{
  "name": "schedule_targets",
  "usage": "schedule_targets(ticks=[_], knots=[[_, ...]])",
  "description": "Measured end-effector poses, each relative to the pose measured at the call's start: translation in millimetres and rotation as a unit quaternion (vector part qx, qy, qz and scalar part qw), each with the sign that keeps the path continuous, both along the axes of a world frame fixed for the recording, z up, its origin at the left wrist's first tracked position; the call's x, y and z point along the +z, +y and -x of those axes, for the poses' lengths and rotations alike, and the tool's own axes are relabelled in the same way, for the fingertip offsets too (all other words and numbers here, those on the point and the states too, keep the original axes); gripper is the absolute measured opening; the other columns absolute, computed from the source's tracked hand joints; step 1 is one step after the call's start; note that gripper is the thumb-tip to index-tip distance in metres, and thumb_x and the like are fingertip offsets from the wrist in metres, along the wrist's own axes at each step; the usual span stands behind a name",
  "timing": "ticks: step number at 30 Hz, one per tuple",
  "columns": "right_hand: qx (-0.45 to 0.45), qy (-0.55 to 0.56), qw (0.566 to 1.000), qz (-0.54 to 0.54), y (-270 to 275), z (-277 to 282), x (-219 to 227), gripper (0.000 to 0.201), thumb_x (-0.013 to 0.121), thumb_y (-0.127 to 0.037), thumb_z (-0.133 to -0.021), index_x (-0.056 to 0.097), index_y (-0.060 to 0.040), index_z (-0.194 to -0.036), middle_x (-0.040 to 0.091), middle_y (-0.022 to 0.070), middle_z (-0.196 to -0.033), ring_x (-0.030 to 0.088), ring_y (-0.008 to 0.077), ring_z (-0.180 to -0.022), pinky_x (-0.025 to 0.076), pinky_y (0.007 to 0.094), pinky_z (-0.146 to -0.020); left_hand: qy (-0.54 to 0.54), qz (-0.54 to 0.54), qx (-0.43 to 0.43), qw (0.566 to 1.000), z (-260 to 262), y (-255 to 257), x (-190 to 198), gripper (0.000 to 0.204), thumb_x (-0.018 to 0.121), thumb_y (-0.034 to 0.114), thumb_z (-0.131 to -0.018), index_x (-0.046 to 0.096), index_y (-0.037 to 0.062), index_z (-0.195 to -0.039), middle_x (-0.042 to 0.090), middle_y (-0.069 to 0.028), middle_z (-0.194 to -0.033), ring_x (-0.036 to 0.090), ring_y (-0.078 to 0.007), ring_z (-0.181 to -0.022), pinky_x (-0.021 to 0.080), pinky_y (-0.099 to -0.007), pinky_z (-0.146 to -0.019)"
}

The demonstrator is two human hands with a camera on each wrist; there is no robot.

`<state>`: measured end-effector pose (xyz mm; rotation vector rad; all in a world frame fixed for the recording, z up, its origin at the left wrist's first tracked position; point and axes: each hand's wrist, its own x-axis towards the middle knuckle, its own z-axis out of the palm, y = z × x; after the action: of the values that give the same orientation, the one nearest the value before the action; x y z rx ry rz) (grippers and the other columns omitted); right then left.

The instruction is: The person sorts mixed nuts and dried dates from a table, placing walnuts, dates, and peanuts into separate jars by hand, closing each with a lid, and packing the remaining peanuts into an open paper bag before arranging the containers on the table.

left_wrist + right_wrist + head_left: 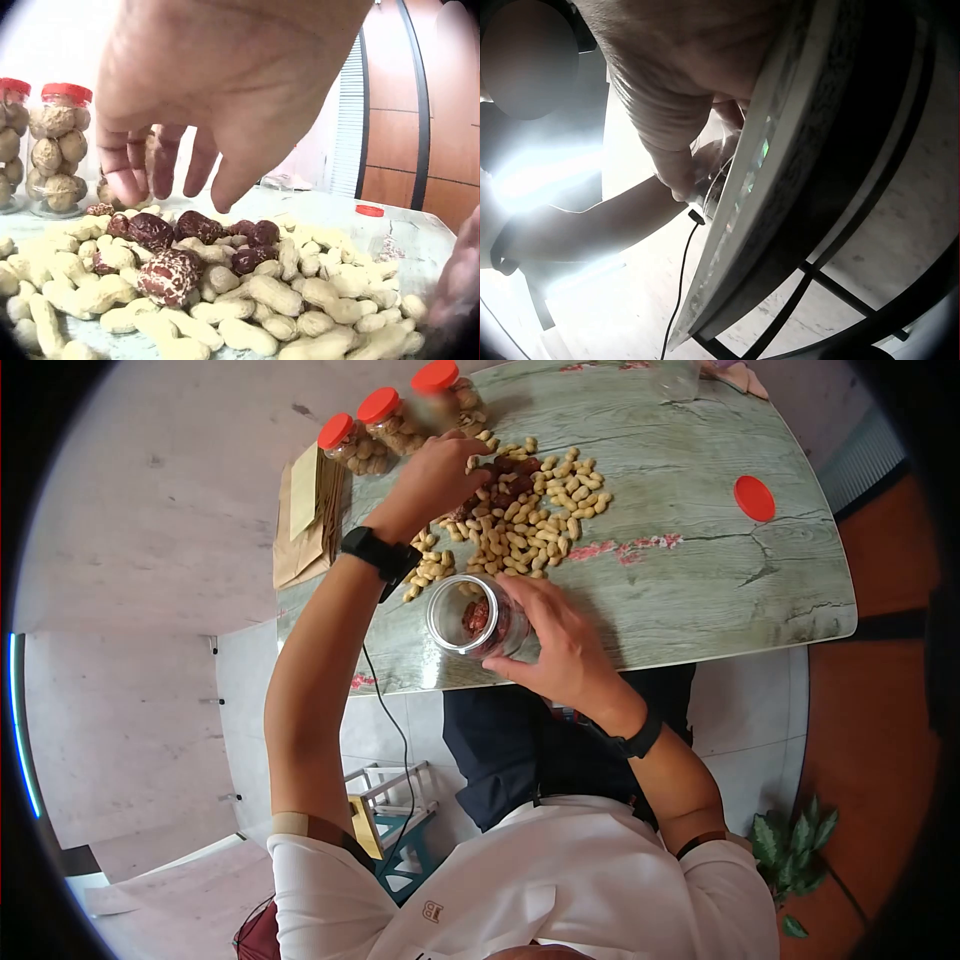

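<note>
On the table, peanuts [535, 540] lie in a loose heap with several dark red, wrinkled dates [151, 231] among them. My left hand [440, 472] hovers over the dates, fingers pointing down. Nothing shows between the thumb and fingers of that hand [217, 97] in the left wrist view. Near the front edge, my right hand [565, 645] grips a clear, lidless jar [436, 622] by its side, thumb and fingers round it. A few dates [477, 618] lie inside the jar. The right wrist view shows this hand [682, 82] largely hiding the jar.
Three red-lidded jars of walnuts [400, 432] stand at the back left, beside brown paper bags [305, 520]. A red lid [754, 498] lies on the right part of the table [720, 590]. A black cable [392, 720] hangs near the front edge.
</note>
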<state>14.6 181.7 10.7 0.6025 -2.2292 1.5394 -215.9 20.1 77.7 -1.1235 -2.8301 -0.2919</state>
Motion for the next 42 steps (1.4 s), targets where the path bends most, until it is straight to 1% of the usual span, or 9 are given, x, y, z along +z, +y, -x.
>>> schedule_targets(ticks=[1,3,6,9,12,15,22,30,42], knots=[[-0.001,0.001,1.000,0.001,0.0,0.1,-0.5,0.083,0.089,-0.020,-0.075,0.047,0.0007,-0.144,0.058,0.0215,-0.136,0.058,0.0386,-0.124,0.049,0.0458,-0.105,0.001,0.001,-0.001,1.000,5.3,2.4,-2.7,0.040,0.075,0.021,-0.089,0.071,0.0026,-0.123,0.070,-0.0214,-0.119,0.068,-0.0389,-0.107,0.053,-0.0455,-0.094],[0.005,-0.003,1.000,0.015,-0.4,0.5,-2.1,0.084,0.089,-0.018,-0.074,0.048,0.0014,-0.143,0.059,0.0209,-0.134,0.057,0.0388,-0.124,0.049,0.0459,-0.105,-0.028,0.010,-0.046,0.998,14.4,6.2,-8.3,0.045,0.073,0.012,-0.084,0.069,0.0029,-0.128,0.071,-0.0208,-0.120,0.069,-0.0378,-0.108,0.054,-0.0437,-0.095],[0.000,0.012,1.000,0.011,0.0,0.4,-0.3,0.085,0.090,-0.017,-0.072,0.047,0.0020,-0.143,0.059,0.0202,-0.134,0.057,0.0388,-0.125,0.049,0.0461,-0.106,-0.083,0.048,-0.029,0.995,11.1,17.2,-1.4,0.052,0.070,0.006,-0.080,0.067,0.0030,-0.132,0.071,-0.0203,-0.122,0.069,-0.0355,-0.111,0.055,-0.0421,-0.096],[0.004,0.009,1.000,0.013,-0.3,0.5,-1.9,0.086,0.090,-0.017,-0.072,0.047,0.0022,-0.144,0.059,0.0198,-0.135,0.056,0.0390,-0.125,0.048,0.0466,-0.107,-0.077,0.052,-0.055,0.994,15.1,16.8,-4.5,0.054,0.070,0.004,-0.078,0.066,0.0033,-0.132,0.072,-0.0202,-0.120,0.071,-0.0337,-0.109,0.056,-0.0416,-0.094],[0.002,0.008,1.000,0.011,-0.5,0.3,-2.4,0.087,0.090,-0.017,-0.072,0.046,0.0024,-0.144,0.058,0.0200,-0.135,0.056,0.0391,-0.125,0.048,0.0467,-0.107,-0.100,0.044,-0.051,0.993,9.9,18.8,1.8,0.054,0.069,0.004,-0.078,0.066,0.0040,-0.132,0.073,-0.0203,-0.115,0.072,-0.0345,-0.106,0.057,-0.0416,-0.093],[0.004,0.006,1.000,0.008,-0.3,0.4,-1.6,0.087,0.090,-0.017,-0.072,0.046,0.0026,-0.145,0.058,0.0202,-0.135,0.056,0.0390,-0.125,0.047,0.0469,-0.108,-0.082,0.034,-0.052,0.995,6.6,17.2,0.4,0.051,0.069,0.006,-0.079,0.067,0.0044,-0.129,0.074,-0.0206,-0.110,0.072,-0.0365,-0.103,0.057,-0.0424,-0.091],[0.006,0.004,1.000,0.007,-0.3,0.5,-1.4,0.086,0.089,-0.018,-0.073,0.046,0.0026,-0.145,0.058,0.0204,-0.136,0.056,0.0389,-0.126,0.047,0.0471,-0.108,-0.042,0.043,-0.053,0.997,11.9,14.6,-8.5,0.045,0.069,0.007,-0.079,0.068,0.0044,-0.125,0.074,-0.0210,-0.109,0.071,-0.0391,-0.102,0.057,-0.0448,-0.089],[0.008,0.001,1.000,0.012,-0.1,0.6,-0.8,0.086,0.089,-0.016,-0.073,0.046,0.0028,-0.145,0.058,0.0203,-0.136,0.056,0.0391,-0.126,0.047,0.0470,-0.108,-0.050,0.073,-0.052,0.995,10.5,18.8,-4.2,0.040,0.071,0.006,-0.082,0.061,0.0033,-0.121,0.071,-0.0217,-0.109,0.067,-0.0418,-0.106,0.054,-0.0488,-0.090],[0.003,0.004,1.000,-0.002,-0.5,0.3,-2.8,0.085,0.089,-0.018,-0.074,0.046,0.0019,-0.146,0.057,0.0197,-0.138,0.055,0.0386,-0.129,0.046,0.0470,-0.110,0.001,0.083,-0.100,0.992,21.5,18.3,-13.6,0.035,0.071,0.004,-0.086,0.062,0.0044,-0.120,0.072,-0.0211,-0.099,0.070,-0.0408,-0.098,0.056,-0.0485,-0.085]])
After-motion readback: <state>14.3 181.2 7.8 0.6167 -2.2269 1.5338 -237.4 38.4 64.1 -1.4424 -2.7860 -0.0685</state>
